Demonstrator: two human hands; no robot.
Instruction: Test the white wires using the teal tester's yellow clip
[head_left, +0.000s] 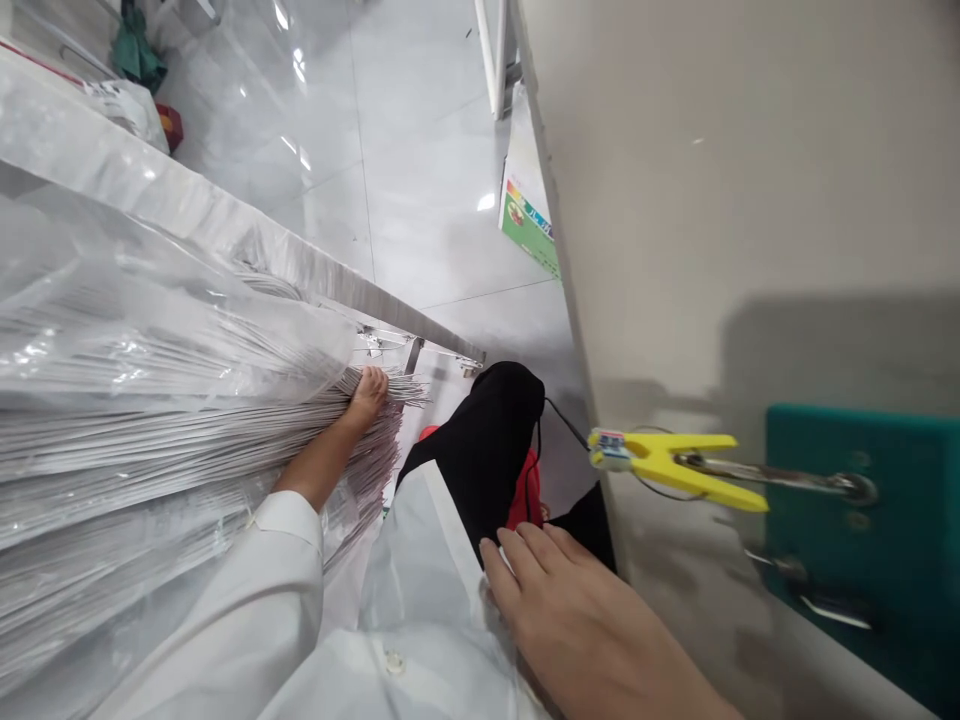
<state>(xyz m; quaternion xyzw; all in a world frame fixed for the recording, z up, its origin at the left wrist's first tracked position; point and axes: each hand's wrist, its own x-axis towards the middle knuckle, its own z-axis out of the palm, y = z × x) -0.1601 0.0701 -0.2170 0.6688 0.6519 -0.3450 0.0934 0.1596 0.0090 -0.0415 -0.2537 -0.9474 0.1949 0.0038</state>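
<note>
My left hand (370, 395) is closed around the end of a bundle of thin whitish wires (285, 425) lying at the left. More bundles lie beside it, their ends fanning out reddish below my hand. Clear plastic film (172, 290) covers part of the wires. My right hand (559, 600) is over my lap with its fingers stretched out and nothing visible in it; the palm side is hidden. To its upper right is a yellow clip (675, 465), holding a small part with a thin dark cable, on a metal rod.
At the right stands a pale tabletop (712, 200) with a green box-like device (885, 530) bearing the rod. A film-covered rail (300, 245) borders the wires. On the tiled floor (420, 150) is a green and white carton (529, 200). A red seat (525, 495) shows under me.
</note>
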